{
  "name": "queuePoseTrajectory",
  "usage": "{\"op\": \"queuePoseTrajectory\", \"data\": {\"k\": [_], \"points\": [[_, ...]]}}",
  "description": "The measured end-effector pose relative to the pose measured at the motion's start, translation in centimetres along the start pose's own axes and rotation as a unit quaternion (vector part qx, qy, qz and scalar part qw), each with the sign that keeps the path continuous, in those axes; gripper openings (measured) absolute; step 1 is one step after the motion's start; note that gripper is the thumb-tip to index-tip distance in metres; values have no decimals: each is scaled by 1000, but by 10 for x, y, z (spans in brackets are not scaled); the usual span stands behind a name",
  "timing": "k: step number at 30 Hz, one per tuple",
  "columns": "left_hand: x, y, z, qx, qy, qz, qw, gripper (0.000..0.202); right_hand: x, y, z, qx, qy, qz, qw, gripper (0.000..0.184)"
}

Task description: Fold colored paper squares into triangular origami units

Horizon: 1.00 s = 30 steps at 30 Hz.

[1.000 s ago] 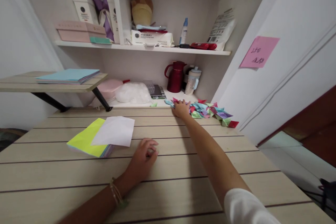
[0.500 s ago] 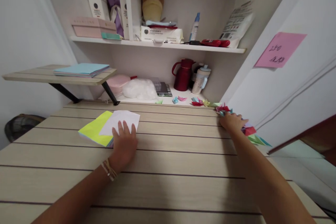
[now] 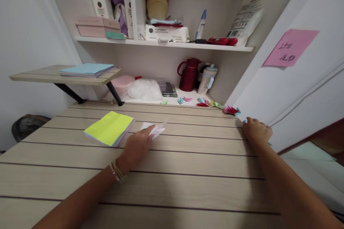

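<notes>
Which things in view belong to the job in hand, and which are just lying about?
In use, likely:
white paper, in the left hand
folded papers, beside the right hand
yellow-topped paper stack

Just lying about, likely:
red jug
speckled cup
plush toy
pump bottle

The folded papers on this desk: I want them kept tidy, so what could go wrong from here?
The right hand is near the right edge of the desk, with a bit of blue paper showing beside it; that might slip over the side.
A red folded paper lies near that hand and could get knocked.
The left hand holds a bent, blurred white sheet, which may crease.
</notes>
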<state>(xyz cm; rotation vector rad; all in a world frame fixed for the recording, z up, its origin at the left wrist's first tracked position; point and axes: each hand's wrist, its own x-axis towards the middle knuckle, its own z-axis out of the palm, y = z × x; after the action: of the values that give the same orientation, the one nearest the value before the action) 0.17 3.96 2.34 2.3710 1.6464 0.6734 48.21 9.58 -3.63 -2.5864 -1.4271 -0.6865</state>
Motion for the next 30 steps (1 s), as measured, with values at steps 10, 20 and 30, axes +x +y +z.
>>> {"op": "queuePoseTrajectory", "data": {"k": [10,20,30], "points": [[7,9,13,-585,-10,-145,798,34,-40,-76,-85,437,44,-25,898,44],[1,12,22,-592,-63,-127,793,44,-156,-178,-143,789,-399,-2,466,60],[7,-8,25,-560,-5,-173,810,32,-156,-169,-124,781,-393,-24,485,31]]}}
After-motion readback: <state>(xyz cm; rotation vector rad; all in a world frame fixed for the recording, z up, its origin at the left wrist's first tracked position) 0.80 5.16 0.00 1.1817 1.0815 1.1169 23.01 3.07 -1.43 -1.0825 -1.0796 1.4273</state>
